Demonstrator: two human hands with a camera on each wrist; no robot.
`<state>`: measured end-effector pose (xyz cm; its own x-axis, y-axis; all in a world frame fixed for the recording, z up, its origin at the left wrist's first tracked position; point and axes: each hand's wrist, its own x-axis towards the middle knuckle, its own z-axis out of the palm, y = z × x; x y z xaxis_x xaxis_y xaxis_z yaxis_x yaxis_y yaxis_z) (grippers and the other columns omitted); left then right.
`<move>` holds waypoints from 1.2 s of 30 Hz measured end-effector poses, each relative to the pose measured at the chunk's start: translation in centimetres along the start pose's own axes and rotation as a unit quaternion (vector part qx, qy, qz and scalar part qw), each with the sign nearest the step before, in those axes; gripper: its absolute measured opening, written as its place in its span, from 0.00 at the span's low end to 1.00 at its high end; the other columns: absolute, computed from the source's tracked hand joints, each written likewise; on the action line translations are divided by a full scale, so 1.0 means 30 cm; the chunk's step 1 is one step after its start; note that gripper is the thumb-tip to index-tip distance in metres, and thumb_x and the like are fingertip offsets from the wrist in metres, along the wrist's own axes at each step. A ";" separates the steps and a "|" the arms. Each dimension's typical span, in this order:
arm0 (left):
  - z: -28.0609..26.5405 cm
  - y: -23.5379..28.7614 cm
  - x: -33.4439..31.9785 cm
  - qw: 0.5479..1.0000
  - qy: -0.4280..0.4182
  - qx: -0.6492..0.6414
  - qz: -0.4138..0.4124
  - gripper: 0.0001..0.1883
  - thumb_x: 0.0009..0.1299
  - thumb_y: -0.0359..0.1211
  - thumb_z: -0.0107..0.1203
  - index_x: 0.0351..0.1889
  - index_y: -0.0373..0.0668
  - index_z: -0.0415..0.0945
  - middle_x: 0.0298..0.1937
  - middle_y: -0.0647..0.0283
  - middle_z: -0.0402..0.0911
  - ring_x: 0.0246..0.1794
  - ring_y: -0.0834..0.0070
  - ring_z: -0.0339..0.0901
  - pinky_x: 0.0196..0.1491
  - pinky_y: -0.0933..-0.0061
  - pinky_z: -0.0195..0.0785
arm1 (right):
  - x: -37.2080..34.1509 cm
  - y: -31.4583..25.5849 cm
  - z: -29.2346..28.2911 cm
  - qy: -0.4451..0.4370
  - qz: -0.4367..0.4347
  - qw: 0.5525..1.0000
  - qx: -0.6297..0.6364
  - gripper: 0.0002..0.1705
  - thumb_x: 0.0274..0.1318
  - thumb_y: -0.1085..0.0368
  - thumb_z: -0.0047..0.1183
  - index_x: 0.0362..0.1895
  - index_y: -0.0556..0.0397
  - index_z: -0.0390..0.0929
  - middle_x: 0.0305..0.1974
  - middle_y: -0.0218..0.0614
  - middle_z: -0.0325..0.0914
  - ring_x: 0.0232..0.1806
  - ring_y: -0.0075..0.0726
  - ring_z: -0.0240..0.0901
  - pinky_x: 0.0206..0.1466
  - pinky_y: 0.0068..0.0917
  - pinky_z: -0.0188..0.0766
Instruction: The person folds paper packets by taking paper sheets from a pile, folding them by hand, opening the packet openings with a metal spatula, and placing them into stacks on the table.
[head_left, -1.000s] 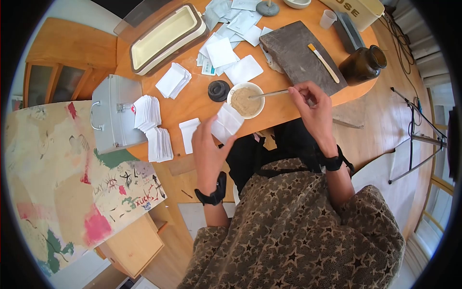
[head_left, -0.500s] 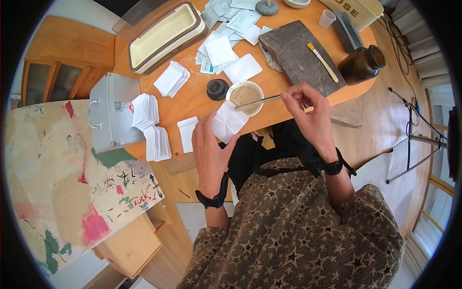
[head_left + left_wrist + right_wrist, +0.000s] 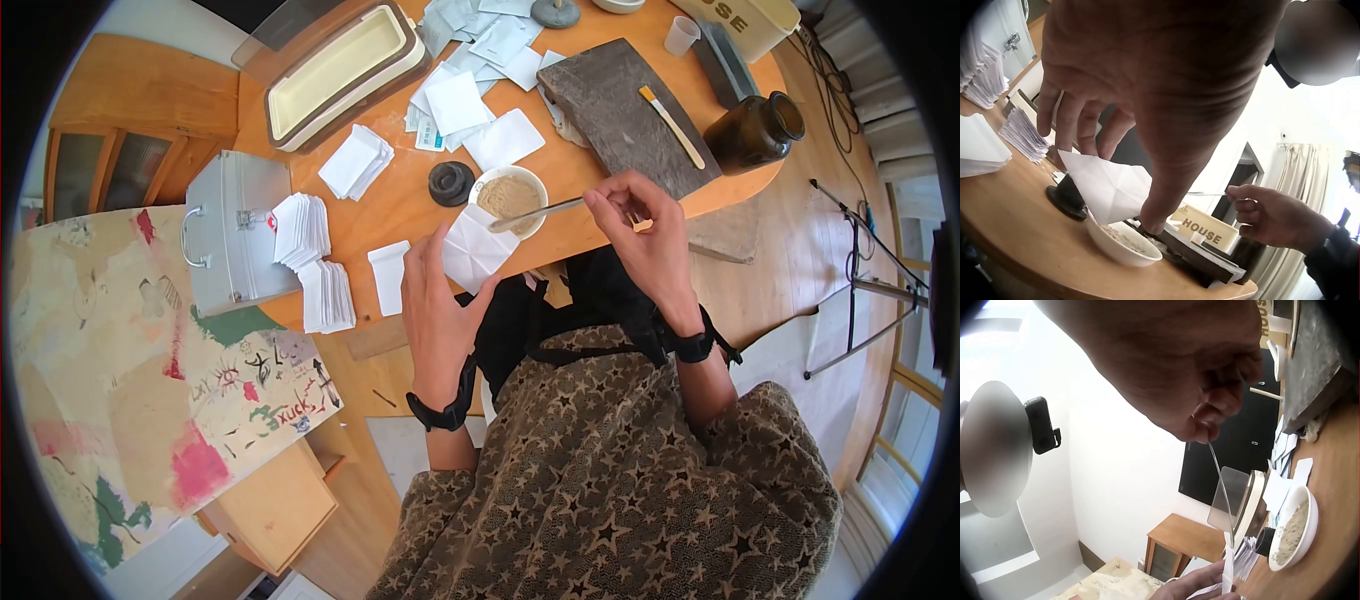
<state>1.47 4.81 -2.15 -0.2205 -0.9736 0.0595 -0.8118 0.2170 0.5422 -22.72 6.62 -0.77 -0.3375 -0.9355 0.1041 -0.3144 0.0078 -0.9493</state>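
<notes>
In the head view my left hand (image 3: 437, 310) holds a creased white paper square (image 3: 474, 254) between thumb and fingers, spread open by the near rim of a white bowl (image 3: 1116, 251). Beige powder (image 3: 508, 197) fills much of the bowl. With thumb and fingertips, my right hand (image 3: 645, 240) pinches the end of a slim metal spoon (image 3: 556, 208). The spoon's tip is over the paper, close to its upper right edge. Behind the bowl sits a small black round stand (image 3: 451, 184).
Folded white packets stand in stacks (image 3: 328, 297) at the left, by a silver case (image 3: 238, 235). A dark slab (image 3: 625, 115) bearing a brush (image 3: 675, 130) and a brown jar (image 3: 755, 135) are at the right. Loose packets (image 3: 500, 45) and a cream box (image 3: 345, 75) lie behind.
The spoon's tip has moved from the powder in the bowl leftward and nearer, over the paper. The paper has tilted flatter and spread wider; during the last half second little moves.
</notes>
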 end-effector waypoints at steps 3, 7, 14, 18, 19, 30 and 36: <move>-0.005 0.012 0.003 1.000 0.001 -0.001 0.002 0.43 0.58 0.37 0.75 0.71 0.43 0.65 0.63 0.52 0.71 0.65 0.52 0.70 0.66 0.55 0.66 | 0.002 0.002 -0.003 0.001 0.004 1.000 0.003 0.09 0.62 0.68 0.64 0.33 0.61 0.79 0.22 0.25 0.70 0.25 0.16 0.61 0.30 0.20 0.62; -0.003 0.025 0.007 1.000 0.011 0.006 0.012 0.43 0.58 0.36 0.75 0.72 0.42 0.65 0.63 0.51 0.71 0.65 0.52 0.70 0.66 0.54 0.65 | 0.006 0.002 -0.006 0.002 0.006 1.000 0.003 0.09 0.62 0.68 0.64 0.33 0.60 0.79 0.22 0.25 0.69 0.25 0.16 0.61 0.30 0.20 0.62; -0.007 0.029 0.012 0.999 0.033 0.022 0.027 0.45 0.57 0.34 0.75 0.72 0.42 0.64 0.63 0.50 0.71 0.65 0.52 0.71 0.66 0.54 0.65 | 0.010 0.007 -0.013 0.006 0.006 1.000 0.014 0.09 0.62 0.69 0.64 0.32 0.60 0.78 0.22 0.25 0.69 0.25 0.16 0.61 0.30 0.19 0.62; -0.011 0.039 0.019 0.999 0.035 0.010 0.028 0.45 0.56 0.33 0.75 0.72 0.41 0.63 0.62 0.50 0.71 0.64 0.51 0.71 0.65 0.54 0.65 | 0.014 0.006 -0.016 0.006 -0.004 1.000 0.011 0.09 0.62 0.69 0.64 0.32 0.60 0.78 0.22 0.24 0.69 0.25 0.16 0.60 0.30 0.19 0.61; -0.011 0.041 0.020 0.999 0.037 0.006 0.033 0.45 0.56 0.32 0.74 0.72 0.41 0.63 0.62 0.50 0.72 0.63 0.51 0.72 0.65 0.54 0.66 | 0.014 0.006 -0.018 0.006 -0.005 1.000 0.010 0.09 0.62 0.69 0.64 0.32 0.60 0.78 0.22 0.24 0.69 0.25 0.16 0.60 0.30 0.19 0.61; -0.004 0.062 0.040 0.999 0.035 -0.004 0.038 0.46 0.56 0.31 0.74 0.73 0.42 0.62 0.62 0.50 0.72 0.63 0.51 0.72 0.63 0.54 0.68 | 0.021 0.020 -0.023 0.006 0.005 1.000 0.014 0.10 0.62 0.68 0.63 0.32 0.61 0.77 0.22 0.24 0.68 0.25 0.16 0.60 0.30 0.20 0.61; -0.002 0.075 0.049 0.999 0.015 -0.018 0.034 0.44 0.56 0.32 0.74 0.72 0.43 0.64 0.62 0.50 0.70 0.62 0.51 0.73 0.62 0.55 0.70 | 0.026 0.031 -0.029 0.001 0.024 0.999 0.030 0.10 0.63 0.67 0.63 0.33 0.60 0.78 0.22 0.23 0.69 0.26 0.15 0.61 0.31 0.19 0.62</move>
<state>-0.63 3.87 -0.80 -0.2587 -0.9582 0.1222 -0.7756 0.2814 0.5650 -24.04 6.21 -1.32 -0.3526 -0.9339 0.0586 -0.2445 0.0315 -0.9691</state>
